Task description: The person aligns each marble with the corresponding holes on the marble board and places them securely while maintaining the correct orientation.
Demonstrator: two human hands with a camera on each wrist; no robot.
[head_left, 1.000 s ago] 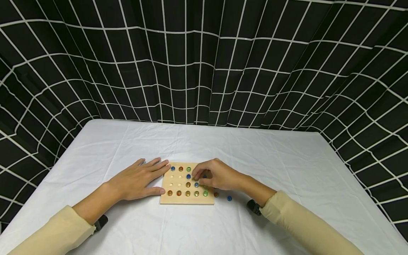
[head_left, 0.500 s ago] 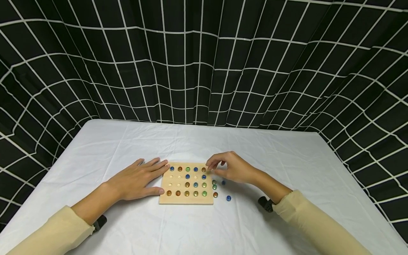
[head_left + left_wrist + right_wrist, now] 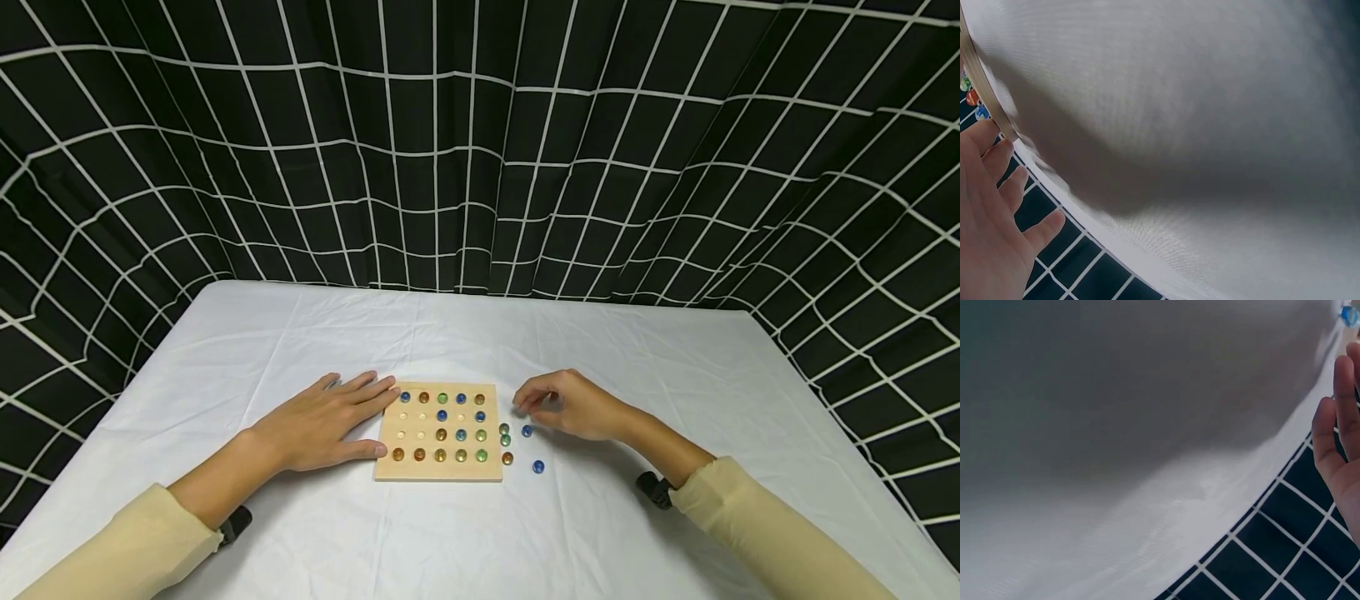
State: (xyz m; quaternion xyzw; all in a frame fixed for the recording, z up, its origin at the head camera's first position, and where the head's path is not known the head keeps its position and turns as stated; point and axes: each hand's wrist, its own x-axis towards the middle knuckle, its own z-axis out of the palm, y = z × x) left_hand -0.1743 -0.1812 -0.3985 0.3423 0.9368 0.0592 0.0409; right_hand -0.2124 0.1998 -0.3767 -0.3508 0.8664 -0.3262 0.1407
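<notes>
While my left hand (image 3: 326, 421) lies flat with spread, straight fingers against the left edge of the wooden board (image 3: 442, 472), my right hand (image 3: 573, 407) hovers off its right side, fingers relaxed and slightly bent, near a blue glass piece (image 3: 527, 431). Under the board spreads a creased white cloth (image 3: 420, 546); beyond its far side and around both flanks hangs a black curtain (image 3: 442, 179) with white grid lines. Glass pieces in blue, amber and green sit on the board in rows, with pale round hollows (image 3: 422, 416) toward its left. Close by its right edge lie two green pieces (image 3: 505, 434) and an amber one (image 3: 507, 458), and farther right a second blue one (image 3: 538, 467). My right fingertips overlap, so their exact pose is hard to read. From my left wrist, only a strip of the board shows, cut off by the frame; from my right, my hand is cropped too.
</notes>
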